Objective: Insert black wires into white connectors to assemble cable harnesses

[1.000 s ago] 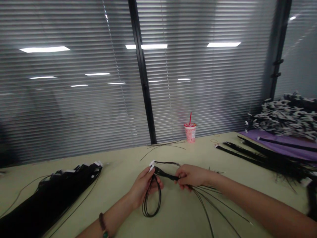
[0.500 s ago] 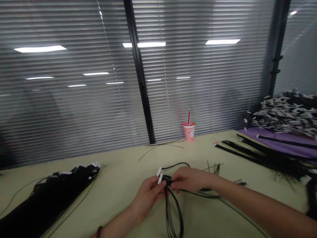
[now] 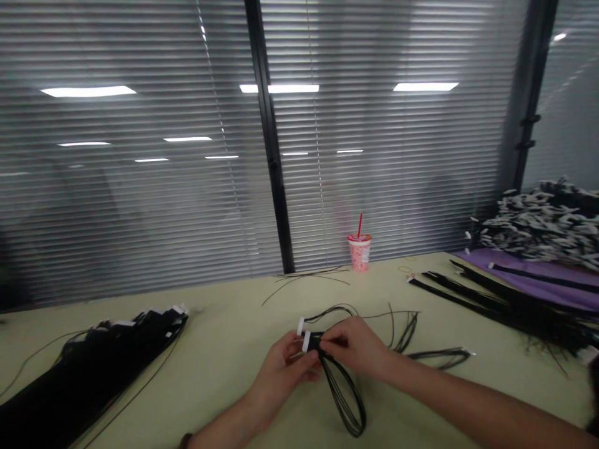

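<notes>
Both hands meet low in the middle of the pale green table (image 3: 224, 349). My left hand (image 3: 286, 363) is closed around a bundle of thin black wires (image 3: 344, 396) near its white connectors (image 3: 304, 335). My right hand (image 3: 354, 346) pinches the same bundle just right of the connectors. Below the hands the wires hang in a loop resting on the table. The bundle's loose ends (image 3: 435, 357) trail off to the right.
A flat pile of black wire bundles (image 3: 88, 368) lies at the left. More black wires (image 3: 505, 302) and a heap of white-tipped wires (image 3: 538, 227) on a purple sheet (image 3: 543, 277) fill the right. A pink cup with a red straw (image 3: 359, 251) stands by the blinds.
The hands have come together at the connectors. The wire loop has swung from under my left hand to under my right, and the loose ends have gathered to the right.
</notes>
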Demonstrator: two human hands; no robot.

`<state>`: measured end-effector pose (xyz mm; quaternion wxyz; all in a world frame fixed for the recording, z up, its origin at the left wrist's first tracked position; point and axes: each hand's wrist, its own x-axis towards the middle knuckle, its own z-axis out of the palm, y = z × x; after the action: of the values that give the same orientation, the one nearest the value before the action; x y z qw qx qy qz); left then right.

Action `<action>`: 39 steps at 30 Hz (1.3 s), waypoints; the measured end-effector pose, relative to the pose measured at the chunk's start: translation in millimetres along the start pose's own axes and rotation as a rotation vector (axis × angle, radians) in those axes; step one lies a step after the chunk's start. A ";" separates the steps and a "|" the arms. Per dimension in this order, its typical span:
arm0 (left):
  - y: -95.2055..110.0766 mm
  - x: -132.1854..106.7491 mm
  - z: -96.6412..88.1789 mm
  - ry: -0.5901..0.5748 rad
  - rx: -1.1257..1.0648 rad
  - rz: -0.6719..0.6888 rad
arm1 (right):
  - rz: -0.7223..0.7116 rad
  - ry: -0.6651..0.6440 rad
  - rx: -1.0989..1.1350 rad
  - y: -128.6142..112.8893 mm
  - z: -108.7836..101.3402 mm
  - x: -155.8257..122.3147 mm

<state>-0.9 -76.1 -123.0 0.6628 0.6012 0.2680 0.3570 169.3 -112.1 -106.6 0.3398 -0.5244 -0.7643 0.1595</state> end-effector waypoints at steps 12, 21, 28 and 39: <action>-1.8 4.4 -3.4 -0.019 -0.043 -0.020 | -0.077 0.067 -0.621 -17.3 -5.3 -10.8; -3.2 4.8 -4.3 -0.049 -0.014 0.016 | -0.102 0.079 -0.530 -15.3 -7.7 -10.4; -0.5 3.4 -2.1 -0.004 0.025 0.001 | -0.103 0.040 -0.506 -16.5 -6.9 -10.7; -2.5 4.4 -7.4 -0.083 -0.020 0.010 | 0.018 -0.030 -0.476 -16.5 -19.6 -8.1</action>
<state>-3.7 -68.1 -126.2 0.6777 0.6101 0.2338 0.3375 173.2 -128.2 -85.5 0.1938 -0.5940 -0.7806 -0.0143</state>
